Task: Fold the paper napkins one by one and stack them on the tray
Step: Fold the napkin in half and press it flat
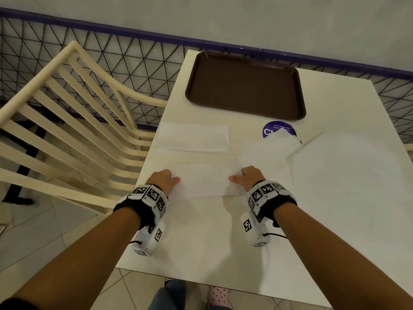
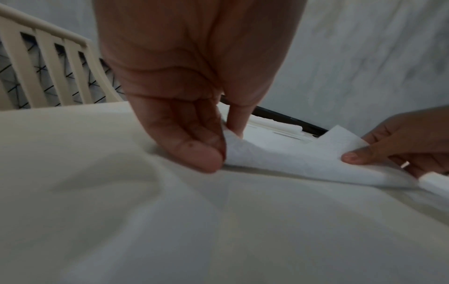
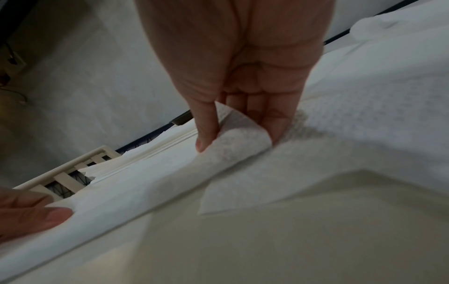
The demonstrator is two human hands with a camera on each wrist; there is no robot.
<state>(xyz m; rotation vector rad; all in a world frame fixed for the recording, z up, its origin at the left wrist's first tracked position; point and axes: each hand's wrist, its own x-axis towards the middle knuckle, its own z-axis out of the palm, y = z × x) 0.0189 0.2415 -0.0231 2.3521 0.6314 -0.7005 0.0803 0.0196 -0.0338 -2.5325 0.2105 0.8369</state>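
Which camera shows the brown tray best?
The head view: the whole tray lies in sight at the table's far end, with nothing on it. The left wrist view catches only a dark strip of its rim; the right wrist view shows no clear tray.

1. White table (image 1: 201,242), square top.
2. On it: brown tray (image 1: 245,86) at far edge, purple round sticker (image 1: 276,128), folded napkin stack (image 1: 194,137) left, loose napkins (image 1: 346,162) right, one napkin (image 1: 205,182) near centre.
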